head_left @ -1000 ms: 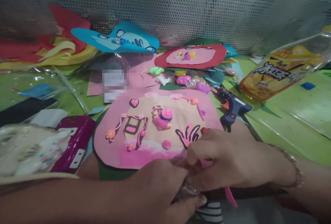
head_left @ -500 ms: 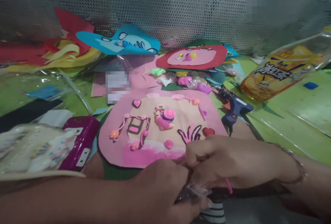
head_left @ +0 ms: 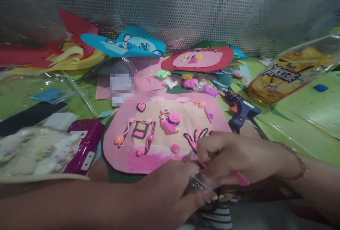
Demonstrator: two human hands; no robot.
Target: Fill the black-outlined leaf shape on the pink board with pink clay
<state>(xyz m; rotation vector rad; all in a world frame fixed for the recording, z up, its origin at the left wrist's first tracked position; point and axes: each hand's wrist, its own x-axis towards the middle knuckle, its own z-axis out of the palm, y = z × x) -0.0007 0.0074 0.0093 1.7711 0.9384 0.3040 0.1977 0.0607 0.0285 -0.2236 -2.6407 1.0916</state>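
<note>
A cluttered green tabletop (head_left: 305, 116) backs onto a perforated grey metal screen (head_left: 186, 10). At its near edge the left hand (head_left: 172, 187) is closed round a small clear crinkled plastic wrapper (head_left: 200, 182), seemingly to steady it while the right hand (head_left: 233, 155), fingers pinched shut on a thin pink stick (head_left: 242, 179), works at its mouth, just in front of the rounded pink paper collage board (head_left: 159, 131)

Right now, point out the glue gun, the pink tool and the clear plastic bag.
glue gun (head_left: 243, 111): head view, blue body.
pink tool (head_left: 242, 179): head view, exposed handle end.
clear plastic bag (head_left: 199, 182): head view, crinkled upper part.
</note>
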